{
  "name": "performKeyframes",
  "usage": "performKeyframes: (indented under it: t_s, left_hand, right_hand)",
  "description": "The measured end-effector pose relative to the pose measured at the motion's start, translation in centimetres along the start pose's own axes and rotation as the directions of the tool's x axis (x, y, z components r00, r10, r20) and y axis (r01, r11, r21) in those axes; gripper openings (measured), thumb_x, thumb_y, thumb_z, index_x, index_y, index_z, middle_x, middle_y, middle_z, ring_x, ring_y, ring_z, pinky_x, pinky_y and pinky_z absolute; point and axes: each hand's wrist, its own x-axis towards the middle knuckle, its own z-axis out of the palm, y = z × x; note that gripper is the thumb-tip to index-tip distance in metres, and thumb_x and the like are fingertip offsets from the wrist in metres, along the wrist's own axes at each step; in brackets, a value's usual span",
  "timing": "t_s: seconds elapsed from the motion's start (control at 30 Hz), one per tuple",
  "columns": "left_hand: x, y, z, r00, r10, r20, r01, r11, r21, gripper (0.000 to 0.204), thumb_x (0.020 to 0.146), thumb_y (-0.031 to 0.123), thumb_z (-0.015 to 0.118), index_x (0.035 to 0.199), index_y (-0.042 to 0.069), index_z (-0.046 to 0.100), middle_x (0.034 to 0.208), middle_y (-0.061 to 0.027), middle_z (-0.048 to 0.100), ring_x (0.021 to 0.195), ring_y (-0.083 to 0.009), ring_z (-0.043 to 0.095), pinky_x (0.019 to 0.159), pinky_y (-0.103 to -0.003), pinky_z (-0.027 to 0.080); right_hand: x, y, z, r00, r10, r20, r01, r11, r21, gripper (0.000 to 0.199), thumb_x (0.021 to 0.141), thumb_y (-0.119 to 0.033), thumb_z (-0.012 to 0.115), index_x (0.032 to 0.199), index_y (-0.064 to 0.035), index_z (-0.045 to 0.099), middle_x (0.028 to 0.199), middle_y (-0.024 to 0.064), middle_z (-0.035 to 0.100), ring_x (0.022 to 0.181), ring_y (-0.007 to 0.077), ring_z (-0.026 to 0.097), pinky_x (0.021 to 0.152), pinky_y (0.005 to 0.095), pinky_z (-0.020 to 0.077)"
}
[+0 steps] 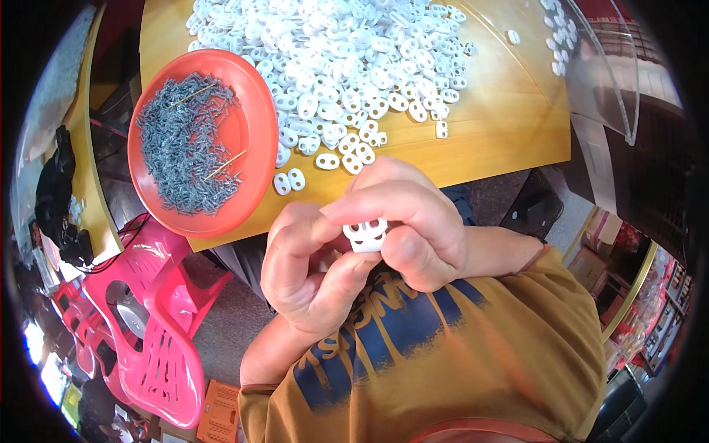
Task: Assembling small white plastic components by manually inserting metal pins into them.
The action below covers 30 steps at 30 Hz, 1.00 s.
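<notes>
Between my two hands, just off the table's near edge, is a small white plastic piece (367, 238) with openings in it. My left hand (306, 266) pinches it from the left with thumb and fingertips. From the right, my right hand (413, 229) closes thumb and bent forefinger on the same piece; the other fingers are partly hidden. Beyond my hands, a big heap of white two-holed oval plastic pieces (332, 66) covers much of the table. To the left, a red round plate (255, 148) holds many small grey screws (173, 148) and two thin yellowish sticks.
The yellow wooden table (509, 140) ends just beyond my hands. Several white pieces (560, 33) lie at its far right, near a clear plastic panel (605, 66). Pink plastic chairs (162, 354) stand at the left, with an orange crate (219, 413) on the floor beside them.
</notes>
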Motion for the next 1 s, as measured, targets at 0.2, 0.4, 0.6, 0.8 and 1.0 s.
performKeyframes:
  t_s: [0.2, 0.4, 0.6, 0.8, 1.0]
  left_hand:
    - [0.0, -0.1, -0.7, 0.995, 0.076, 0.067, -0.081, 0.994, 0.072, 0.034, 0.073, 0.012, 0.070, 0.100, -0.001, 0.053, 0.080, -0.0047, 0.053, 0.056, -0.0056, 0.044, 0.047, -0.018, 0.032]
    - [-0.2, 0.6, 0.0, 1.000, -0.012, -0.011, 0.012, 1.000, 0.007, 0.035, 0.074, 0.012, 0.069, 0.103, -0.001, 0.053, 0.084, -0.0057, 0.053, 0.059, -0.0058, 0.045, 0.047, -0.018, 0.033]
    - [-0.4, 0.8, 0.5, 0.993, -0.106, -0.051, 0.100, 0.989, -0.105, 0.033, 0.077, 0.007, 0.066, 0.105, -0.001, 0.052, 0.090, -0.0062, 0.051, 0.066, -0.0071, 0.047, 0.055, -0.019, 0.038]
    - [-0.4, 0.9, 0.3, 0.992, -0.110, 0.057, 0.122, 0.951, -0.284, 0.033, 0.078, 0.004, 0.064, 0.107, 0.000, 0.049, 0.091, -0.0072, 0.051, 0.072, -0.0096, 0.050, 0.064, -0.021, 0.040]
    - [-0.3, 0.8, 0.5, 0.993, -0.087, 0.073, 0.105, 0.953, -0.285, 0.030, 0.079, 0.003, 0.063, 0.105, 0.000, 0.048, 0.090, -0.0073, 0.052, 0.073, -0.0105, 0.051, 0.064, -0.022, 0.041]
  right_hand:
    - [0.1, -0.1, 0.3, 1.000, -0.014, -0.008, 0.014, 0.998, 0.060, 0.042, 0.093, -0.030, 0.036, 0.108, 0.0072, 0.049, 0.085, 0.0112, 0.052, 0.069, 0.0164, 0.048, 0.060, 0.0271, 0.0412]
    - [0.0, -0.4, 0.4, 1.000, -0.009, -0.007, 0.010, 0.998, 0.058, 0.041, 0.093, -0.029, 0.038, 0.109, 0.0070, 0.049, 0.085, 0.0123, 0.052, 0.069, 0.0166, 0.049, 0.062, 0.0266, 0.0411]
    - [-0.1, -0.5, 0.4, 0.996, 0.084, 0.029, -0.087, 0.988, 0.130, 0.037, 0.093, -0.025, 0.039, 0.111, 0.0059, 0.047, 0.089, 0.0114, 0.052, 0.072, 0.0151, 0.050, 0.065, 0.0258, 0.0405]
    - [-0.3, -0.8, 1.2, 0.981, 0.195, -0.020, -0.167, 0.884, 0.436, 0.034, 0.093, -0.025, 0.040, 0.110, 0.0038, 0.047, 0.088, 0.0096, 0.052, 0.071, 0.0124, 0.050, 0.064, 0.0241, 0.0398]
    - [-0.5, -0.6, 0.6, 0.988, 0.152, 0.023, -0.153, 0.954, 0.259, 0.035, 0.093, -0.027, 0.040, 0.110, 0.0030, 0.048, 0.083, 0.0088, 0.051, 0.063, 0.0116, 0.045, 0.057, 0.0246, 0.0375]
